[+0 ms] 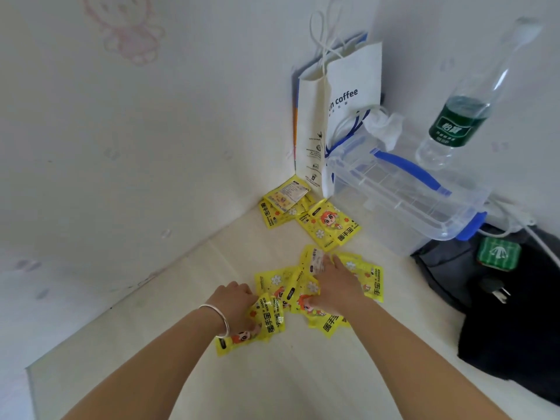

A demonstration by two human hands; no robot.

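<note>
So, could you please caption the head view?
Left hand grips and right hand touches yellow hand-warmer packets near a clear box.

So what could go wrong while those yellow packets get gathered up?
The left hand grips a loose fan of yellow packets; one might slip out. The pile under the right hand overlaps untidily and could scatter. The corner packets by the paper bag lie apart and may be missed.

Only one view, worn on the head. Looks forward and down from close above, into a corner of two white walls [151, 147]. Catches the left hand [239, 301] and right hand [339, 286] on yellow packets [328, 227] near the middle, reaching in from the bottom edge. Very wide, so bends the bottle [463, 116] at the right.
</note>
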